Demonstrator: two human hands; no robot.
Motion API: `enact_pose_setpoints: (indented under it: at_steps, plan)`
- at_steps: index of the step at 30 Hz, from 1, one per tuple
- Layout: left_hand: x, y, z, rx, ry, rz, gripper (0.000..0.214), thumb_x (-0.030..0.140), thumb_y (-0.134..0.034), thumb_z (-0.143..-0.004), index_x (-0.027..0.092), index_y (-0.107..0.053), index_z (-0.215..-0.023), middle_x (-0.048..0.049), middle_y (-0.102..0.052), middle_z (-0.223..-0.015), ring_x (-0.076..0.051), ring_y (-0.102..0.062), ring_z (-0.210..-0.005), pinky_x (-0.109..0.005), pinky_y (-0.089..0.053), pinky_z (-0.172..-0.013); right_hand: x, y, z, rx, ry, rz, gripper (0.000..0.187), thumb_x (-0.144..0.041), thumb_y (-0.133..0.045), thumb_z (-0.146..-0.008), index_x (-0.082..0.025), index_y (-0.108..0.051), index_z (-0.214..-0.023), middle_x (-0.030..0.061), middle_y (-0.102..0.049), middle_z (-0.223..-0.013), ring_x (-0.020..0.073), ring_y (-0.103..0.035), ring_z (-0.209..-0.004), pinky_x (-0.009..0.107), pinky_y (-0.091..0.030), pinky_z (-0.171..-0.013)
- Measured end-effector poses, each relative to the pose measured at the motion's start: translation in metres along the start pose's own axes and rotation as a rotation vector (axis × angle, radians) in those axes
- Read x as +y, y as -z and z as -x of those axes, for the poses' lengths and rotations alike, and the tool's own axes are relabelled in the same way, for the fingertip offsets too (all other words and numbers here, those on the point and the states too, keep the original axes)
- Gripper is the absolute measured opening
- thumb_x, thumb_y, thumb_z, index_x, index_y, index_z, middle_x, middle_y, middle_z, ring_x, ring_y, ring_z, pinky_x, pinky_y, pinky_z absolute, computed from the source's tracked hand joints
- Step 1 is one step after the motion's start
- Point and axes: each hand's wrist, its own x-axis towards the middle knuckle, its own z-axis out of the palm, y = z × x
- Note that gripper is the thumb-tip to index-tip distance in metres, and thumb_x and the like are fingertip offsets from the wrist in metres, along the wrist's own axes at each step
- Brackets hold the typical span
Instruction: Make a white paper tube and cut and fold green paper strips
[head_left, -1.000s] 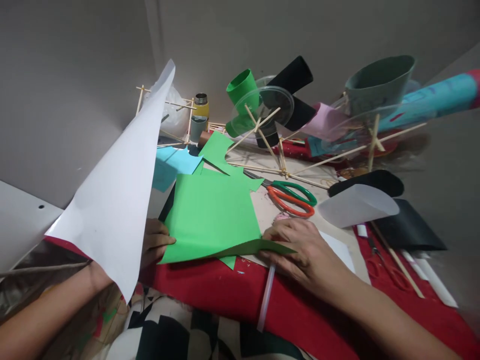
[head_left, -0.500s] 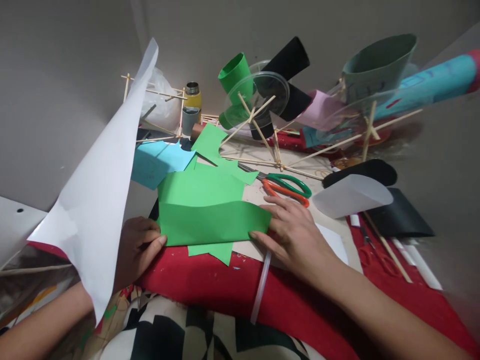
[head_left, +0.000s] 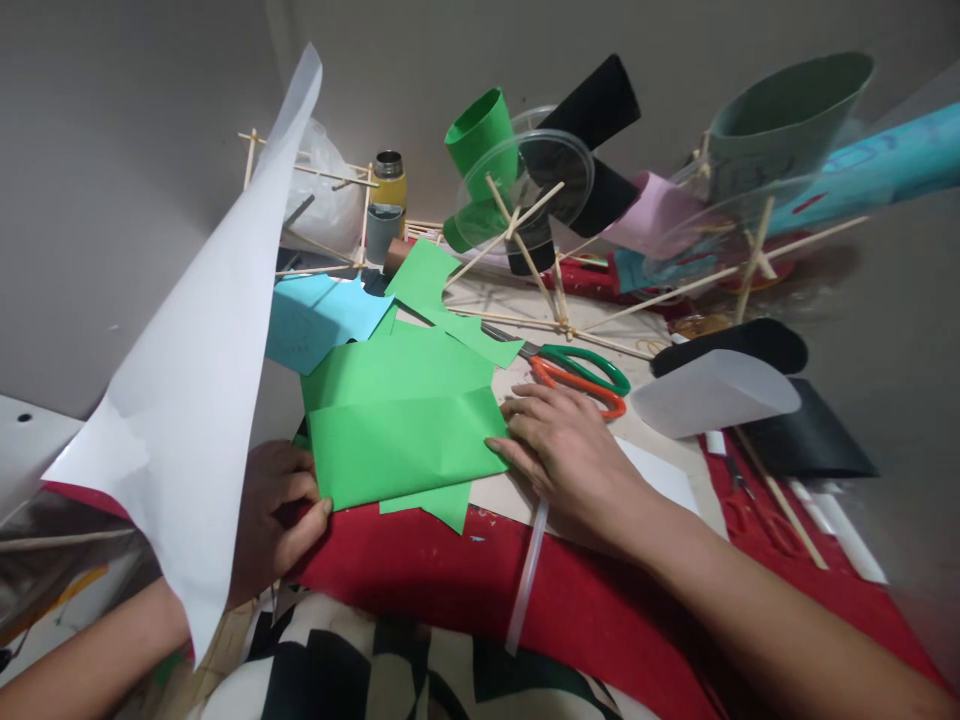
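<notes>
A green foam or paper sheet (head_left: 405, 445) lies with its front part folded over into a fairly flat flap. My left hand (head_left: 279, 515) pinches the sheet's front left corner, thumb on top; part of this hand is behind a white sheet (head_left: 199, 330). At the sheet's right edge, the thumb and fingers of my right hand (head_left: 574, 450) grip the fold's end. Green offcuts (head_left: 442, 505) stick out beneath the sheet and lie behind it. Scissors with one green and one orange handle (head_left: 581, 380) rest just beyond my right hand.
Behind stands a stick frame (head_left: 562, 325) with a clear plastic disc and green and black foam cups. A blue piece (head_left: 322, 318) lies at the left. On the right are a white rolled piece (head_left: 712, 395) and small red scissors (head_left: 757, 515). A glue stick (head_left: 527, 580) lies on the red cloth.
The raised flap of the green sheet is now pressed flatter, and the sheet has turned slightly, its left corner nearer me. My right hand has shifted left with its edge.
</notes>
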Motion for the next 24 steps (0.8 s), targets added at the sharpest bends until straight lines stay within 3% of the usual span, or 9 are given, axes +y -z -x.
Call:
enact_pose_setpoints:
  at_steps: [8, 12, 16, 18, 20, 24]
  plan:
    - [0.008, -0.004, 0.007, 0.037, 0.017, -0.027, 0.028, 0.020, -0.053, -0.084, 0.020, -0.048, -0.056, -0.0021, -0.057, -0.071, -0.017, -0.053, -0.076, -0.033, -0.047, -0.072, -0.010, 0.005, -0.011, -0.100, -0.010, 0.116, 0.019, -0.031, -0.063, -0.090, -0.016, -0.071, -0.081, 0.0091, -0.071, -0.093, 0.0289, -0.056, -0.106, 0.045, -0.035, -0.095]
    - [0.006, -0.007, 0.011, 0.032, 0.014, -0.106, 0.027, 0.016, -0.051, -0.082, 0.019, -0.044, -0.056, -0.0011, -0.054, -0.068, -0.017, -0.052, -0.073, -0.034, -0.046, -0.073, -0.008, 0.000, -0.015, -0.085, 0.002, 0.175, 0.022, -0.034, -0.062, -0.090, -0.017, -0.071, -0.078, 0.0078, -0.070, -0.091, 0.0280, -0.057, -0.099, 0.044, -0.033, -0.092]
    - [0.005, -0.006, 0.017, 0.161, 0.024, -0.176, 0.004, 0.023, -0.056, -0.081, 0.019, -0.055, -0.080, -0.0052, -0.059, -0.084, -0.022, -0.058, -0.081, -0.039, -0.050, -0.077, -0.006, 0.000, -0.015, -0.087, 0.013, 0.209, 0.025, -0.035, -0.060, -0.091, -0.017, -0.069, -0.077, 0.0075, -0.068, -0.087, 0.0264, -0.057, -0.092, 0.041, -0.032, -0.087]
    - [0.012, -0.005, 0.019, 0.282, -0.017, -0.214, 0.026, 0.025, -0.058, -0.082, 0.017, -0.056, -0.106, -0.0118, -0.061, -0.108, -0.029, -0.060, -0.100, -0.045, -0.050, -0.089, -0.007, 0.003, -0.014, -0.102, 0.009, 0.218, 0.026, -0.036, -0.060, -0.091, -0.017, -0.068, -0.076, 0.0080, -0.067, -0.086, 0.0262, -0.057, -0.090, 0.040, -0.032, -0.086]
    - [0.026, -0.006, 0.020, 0.362, -0.130, -0.263, 0.050, 0.027, -0.063, -0.081, 0.016, -0.048, -0.127, -0.0164, -0.051, -0.133, -0.033, -0.053, -0.121, -0.049, -0.045, -0.101, -0.010, 0.006, -0.013, -0.128, -0.002, 0.220, 0.025, -0.035, -0.061, -0.091, -0.016, -0.068, -0.076, 0.0085, -0.067, -0.085, 0.0258, -0.056, -0.090, 0.039, -0.031, -0.086]
    - [0.058, -0.011, 0.018, 0.474, -0.312, -0.429, 0.076, 0.030, -0.074, -0.074, 0.021, -0.038, -0.141, -0.0145, -0.021, -0.157, -0.038, -0.029, -0.141, -0.055, -0.033, -0.111, -0.017, 0.010, -0.013, -0.164, -0.038, 0.199, 0.024, -0.035, -0.060, -0.091, -0.016, -0.069, -0.079, 0.0093, -0.068, -0.087, 0.0260, -0.057, -0.091, 0.039, -0.031, -0.086]
